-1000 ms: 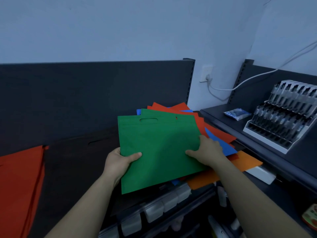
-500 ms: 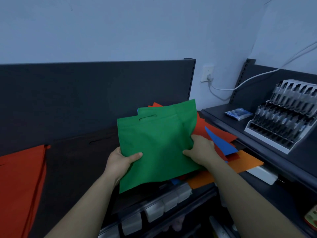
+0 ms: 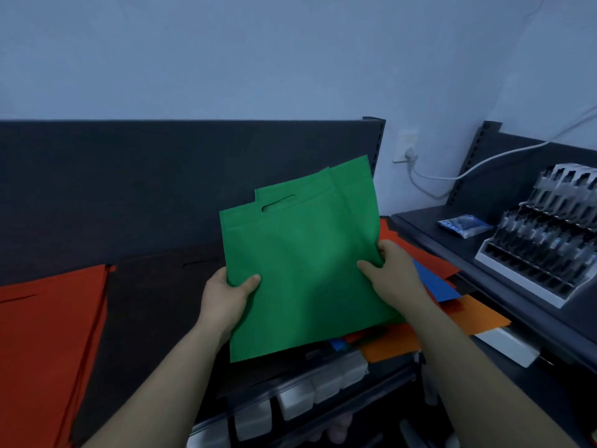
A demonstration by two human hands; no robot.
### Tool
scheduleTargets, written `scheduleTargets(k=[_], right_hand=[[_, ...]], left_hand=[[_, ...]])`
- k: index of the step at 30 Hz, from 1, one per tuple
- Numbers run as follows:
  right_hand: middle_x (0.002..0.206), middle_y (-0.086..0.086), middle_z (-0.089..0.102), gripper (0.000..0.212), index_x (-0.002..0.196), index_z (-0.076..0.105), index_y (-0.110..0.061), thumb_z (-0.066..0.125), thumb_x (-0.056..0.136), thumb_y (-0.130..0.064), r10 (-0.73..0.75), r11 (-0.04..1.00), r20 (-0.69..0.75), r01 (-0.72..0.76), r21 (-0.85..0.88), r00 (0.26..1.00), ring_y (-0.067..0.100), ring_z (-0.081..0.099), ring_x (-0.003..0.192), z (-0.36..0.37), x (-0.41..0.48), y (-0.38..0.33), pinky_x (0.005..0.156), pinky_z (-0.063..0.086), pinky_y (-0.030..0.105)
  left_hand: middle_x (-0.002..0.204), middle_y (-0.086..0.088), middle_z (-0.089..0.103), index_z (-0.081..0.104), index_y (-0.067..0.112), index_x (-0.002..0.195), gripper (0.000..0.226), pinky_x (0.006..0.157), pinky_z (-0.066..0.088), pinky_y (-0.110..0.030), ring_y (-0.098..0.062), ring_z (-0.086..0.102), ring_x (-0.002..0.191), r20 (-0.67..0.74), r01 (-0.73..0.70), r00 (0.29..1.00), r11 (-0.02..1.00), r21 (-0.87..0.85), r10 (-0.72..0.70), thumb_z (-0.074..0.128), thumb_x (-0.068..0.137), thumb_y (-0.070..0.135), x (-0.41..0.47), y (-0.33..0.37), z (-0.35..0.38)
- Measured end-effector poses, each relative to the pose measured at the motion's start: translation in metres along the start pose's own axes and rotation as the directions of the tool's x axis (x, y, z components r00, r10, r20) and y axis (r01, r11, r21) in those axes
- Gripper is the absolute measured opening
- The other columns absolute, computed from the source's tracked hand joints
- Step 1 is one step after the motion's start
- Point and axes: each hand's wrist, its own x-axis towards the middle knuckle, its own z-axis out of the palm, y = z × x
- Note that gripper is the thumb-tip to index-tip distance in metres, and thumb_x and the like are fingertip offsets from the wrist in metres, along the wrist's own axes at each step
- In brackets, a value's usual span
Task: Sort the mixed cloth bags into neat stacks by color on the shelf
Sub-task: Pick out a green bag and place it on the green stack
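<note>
Far over on the left, a red stack (image 3: 48, 334) of cloth bags lies flat on the dark shelf (image 3: 155, 305), and its left side runs out of the picture. Right of it is a dark patch of shelf, with a tall dark back board (image 3: 161, 182) standing behind. Next comes the left hand (image 3: 226, 299). It grips the left edge of the green bags (image 3: 303, 270), with the thumb on the front and the fingers tucked behind. The green bags are up in the air over the near middle of the shelf, tipped up to face the person. There is more than one, because extra green edges peek out at the top behind the front bag. The front bag has a long handle hole (image 3: 278, 202) cut near its top. Small white labels (image 3: 310, 392) sit along the near edge of the shelf below. The right hand (image 3: 391, 273) pinches the right edge of the same bags, with its fingers curled onto the front. Under and right of the green bags lies the mixed pile (image 3: 387, 347): a red bag (image 3: 433, 258), a blue bag (image 3: 436, 282) and an orange bag (image 3: 478, 318), all crooked and lapping over each other. On the far wall a white cord (image 3: 484, 161) runs from a wall plug (image 3: 407, 147) off to the right. Just right of the orange bag is a white box (image 3: 507, 345). Further right, a side shelf (image 3: 429, 227) holds a blue packet (image 3: 465, 224) and a white rack (image 3: 542, 234) full of small dark things.
</note>
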Motion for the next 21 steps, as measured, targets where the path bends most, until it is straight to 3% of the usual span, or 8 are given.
scheduleTargets(k=[3,6,11,15,21], right_hand=[[0.091,-0.001,0.058,0.011,0.093,0.053,-0.012,0.063,0.09,-0.016,-0.068,0.998,0.011,0.068,0.014,0.998,0.018,0.054,0.084,0.007,0.002,-0.012,0.054,0.031,0.022],[0.084,-0.002,0.056,0.012,0.088,0.051,-0.013,0.063,0.088,-0.013,-0.115,0.993,0.03,0.115,0.003,0.993,0.02,0.055,0.081,0.021,0.002,-0.025,0.06,0.029,0.028],[0.092,0.005,0.065,0.021,0.1,0.056,-0.01,0.068,0.083,-0.013,-0.149,0.989,0.006,0.149,0.002,0.989,0.029,0.061,0.091,0.048,0.002,-0.053,0.076,0.045,0.035],[0.098,0.011,0.069,0.031,0.108,0.057,-0.007,0.07,0.081,-0.015,-0.226,0.974,0.022,0.226,-0.006,0.974,0.036,0.063,0.095,0.078,-0.007,-0.08,0.089,0.045,0.048],[0.106,0.005,0.068,0.038,0.117,0.053,-0.014,0.068,0.083,-0.019,-0.283,0.959,0.122,0.277,0.063,0.951,0.031,0.062,0.1,0.125,-0.04,-0.144,0.092,0.047,0.047]], left_hand=[[0.11,-0.003,0.069,0.058,0.014,0.118,0.034,0.088,0.055,-0.043,-0.022,0.067,0.097,-0.01,0.033,0.999,0.997,-0.073,-0.033,0.07,0.086,0.013,-0.005,0.006,-0.013],[0.109,-0.003,0.069,0.058,0.014,0.119,0.036,0.083,0.056,-0.041,-0.022,0.068,0.095,-0.046,0.041,0.998,0.993,-0.107,-0.046,0.07,0.085,0.009,-0.012,0.012,-0.03],[0.106,0.002,0.069,0.058,0.017,0.116,0.038,0.073,0.055,-0.03,-0.016,0.068,0.092,-0.183,-0.057,0.981,0.998,0.007,0.057,0.074,0.082,0.015,-0.026,0.022,-0.069],[0.105,0.003,0.069,0.059,0.018,0.111,0.035,0.081,0.057,-0.036,-0.016,0.068,0.091,-0.286,-0.101,0.951,0.992,0.078,0.119,0.076,0.081,0.018,-0.042,0.029,-0.109],[0.104,0.002,0.07,0.059,0.018,0.109,0.033,0.084,0.057,-0.043,-0.019,0.069,0.091,-0.42,-0.095,0.9,0.992,0.081,0.12,0.076,0.081,0.017,-0.077,0.033,-0.186]])
